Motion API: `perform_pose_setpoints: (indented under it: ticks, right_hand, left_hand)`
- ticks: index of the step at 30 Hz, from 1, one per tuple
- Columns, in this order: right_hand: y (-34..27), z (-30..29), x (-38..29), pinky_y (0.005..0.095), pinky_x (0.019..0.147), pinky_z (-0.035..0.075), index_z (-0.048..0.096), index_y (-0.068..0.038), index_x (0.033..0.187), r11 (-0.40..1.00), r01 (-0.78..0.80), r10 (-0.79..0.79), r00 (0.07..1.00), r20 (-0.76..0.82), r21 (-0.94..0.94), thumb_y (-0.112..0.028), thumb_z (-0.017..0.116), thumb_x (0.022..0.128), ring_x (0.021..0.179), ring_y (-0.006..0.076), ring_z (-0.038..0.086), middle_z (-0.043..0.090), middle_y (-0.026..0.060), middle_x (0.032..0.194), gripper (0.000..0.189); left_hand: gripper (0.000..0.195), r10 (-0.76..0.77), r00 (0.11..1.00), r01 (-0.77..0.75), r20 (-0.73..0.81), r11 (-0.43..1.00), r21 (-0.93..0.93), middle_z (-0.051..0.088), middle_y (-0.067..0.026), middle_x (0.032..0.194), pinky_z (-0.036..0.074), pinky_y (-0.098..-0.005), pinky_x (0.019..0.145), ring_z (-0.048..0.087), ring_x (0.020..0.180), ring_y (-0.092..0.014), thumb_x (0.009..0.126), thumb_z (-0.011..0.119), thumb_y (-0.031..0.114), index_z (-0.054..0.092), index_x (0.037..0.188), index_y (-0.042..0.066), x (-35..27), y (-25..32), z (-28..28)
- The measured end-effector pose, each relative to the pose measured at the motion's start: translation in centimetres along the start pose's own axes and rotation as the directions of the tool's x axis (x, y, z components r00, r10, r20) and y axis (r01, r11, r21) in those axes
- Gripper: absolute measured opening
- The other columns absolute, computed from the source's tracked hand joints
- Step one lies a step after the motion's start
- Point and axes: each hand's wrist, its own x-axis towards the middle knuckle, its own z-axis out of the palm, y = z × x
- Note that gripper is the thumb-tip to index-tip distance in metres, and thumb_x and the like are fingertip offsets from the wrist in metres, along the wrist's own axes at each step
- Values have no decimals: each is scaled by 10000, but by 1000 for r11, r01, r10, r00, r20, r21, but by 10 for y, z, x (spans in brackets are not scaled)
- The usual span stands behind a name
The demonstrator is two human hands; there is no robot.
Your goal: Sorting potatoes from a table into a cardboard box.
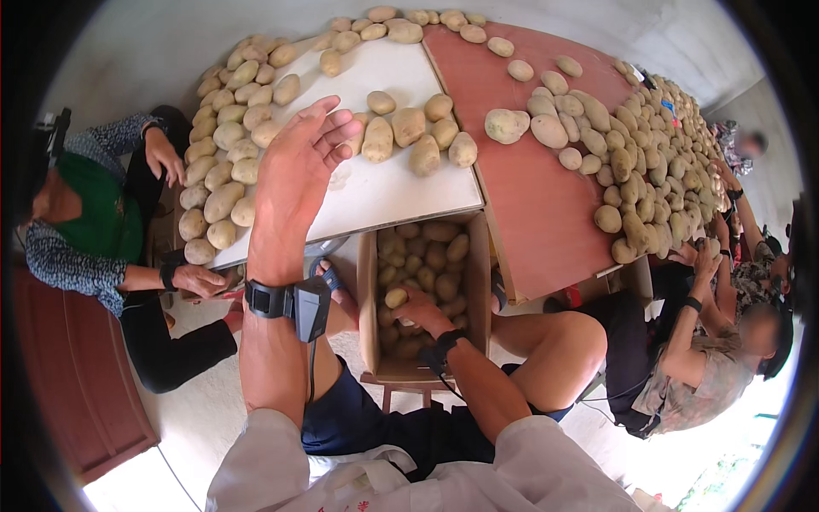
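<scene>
My left hand (313, 137) is raised over a white tabletop (384, 192), palm turned to the right, with nothing in its loosely bent fingers. Just beyond its fingertips sits a loose group of potatoes (408, 127), one of them partly hidden behind the hand. Between my knees stands a cardboard box (368, 301) holding many potatoes (436, 255). Reaching down into it, my right hand (421, 312) has a pale potato (396, 297) at its fingertips. Part of the box's contents is hidden under this hand and forearm. Both my wrists wear dark straps with small devices.
Rows of potatoes (230, 137) line the tabletop's left side. A reddish-brown board (537, 237) adjoins on the right, bearing a large potato heap (652, 166). One person (96, 211) sits at left; another person (697, 371) at right holds a potato. A small stand (409, 388) supports the box.
</scene>
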Motion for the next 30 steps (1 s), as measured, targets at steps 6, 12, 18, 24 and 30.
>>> perform_pose_setpoints:
  ticks: [6,12,18,24,30]
  right_hand:
    - [-32,-2,-28,356,644,550,629,-139,1272,850,-77,43,996,78,521,-154,766,854,907,183,682,696,21,1060,440]
    - [-95,2,-52,386,638,568,599,-159,1300,701,44,-159,983,96,712,-156,747,884,952,202,682,670,25,1111,442]
    - [-185,-18,-64,384,629,573,585,-112,1280,712,63,-248,954,167,700,-216,719,919,945,203,686,673,41,1113,399]
    - [-226,-37,-43,364,638,547,614,-119,1165,671,58,-196,975,101,739,-279,679,960,880,200,685,693,55,1029,268]
    - [-210,-49,-57,373,682,533,620,-91,1218,681,102,-205,977,56,725,-242,643,989,929,180,660,700,65,1062,275]
  left_hand:
    - [419,10,1000,-10,-18,1000,-30,668,-92,1136,494,-321,893,644,1078,-209,1008,630,236,565,1328,-26,2,2,-9]
    - [383,8,1000,-7,-30,999,32,674,-97,1128,500,-315,877,655,1058,-209,1012,617,227,578,1298,-24,0,3,-12]
    - [358,-29,999,33,-45,997,74,685,-95,1109,509,-320,846,664,1061,-207,1020,598,217,581,1293,-15,0,4,-13]
    - [344,-144,988,157,-63,938,310,700,-89,1115,504,-297,799,690,1011,-191,1020,585,239,612,1267,1,-2,-3,-16]
    - [339,-391,920,287,-25,631,721,722,-86,1070,504,-311,775,704,973,-191,1005,596,333,671,1176,51,-1,-33,-12]
